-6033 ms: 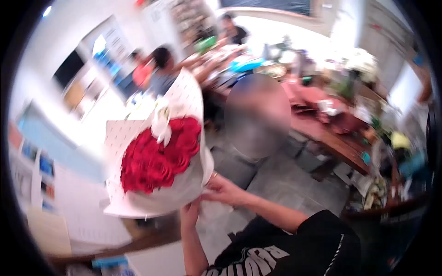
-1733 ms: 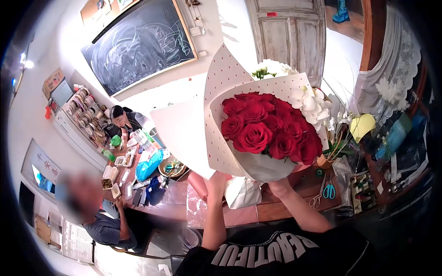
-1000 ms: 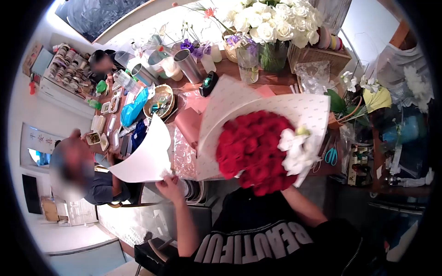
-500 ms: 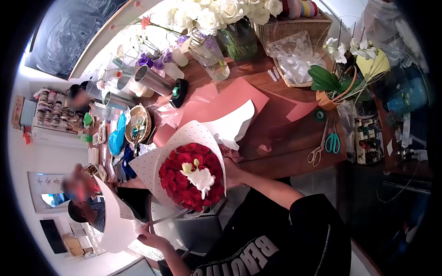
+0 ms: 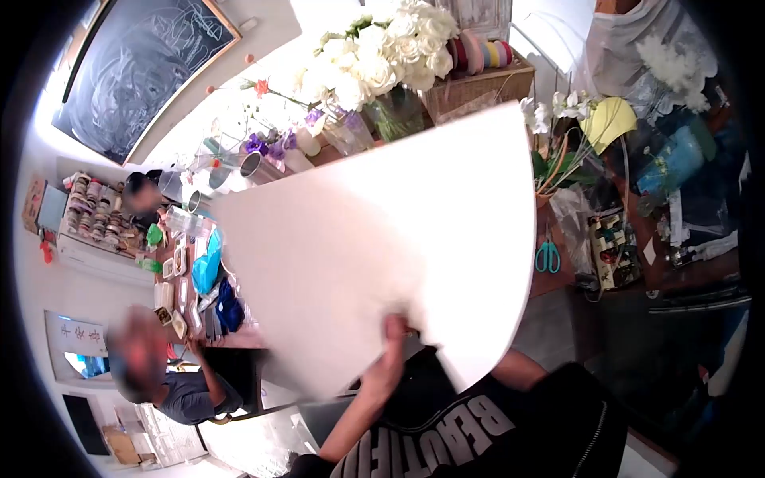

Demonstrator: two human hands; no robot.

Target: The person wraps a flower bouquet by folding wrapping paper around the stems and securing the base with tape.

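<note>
A large sheet of white wrapping paper spreads in front of me and covers the middle of the view. My left hand is closed on its lower edge, where the paper is gathered, with the thumb on the near side. My right forearm reaches behind the sheet. The right hand itself is hidden there, so its grip cannot be seen. The red rose bouquet is also out of sight behind the paper.
White roses in a vase and ribbon rolls stand at the back. Teal-handled scissors lie right, near a potted orchid. A co-worker is at the left, beside a blue bag.
My left hand has brought the white paper up and rightward from the lower left. It now hides the bouquet, the pink paper and my right hand. The camera view has shifted slightly.
</note>
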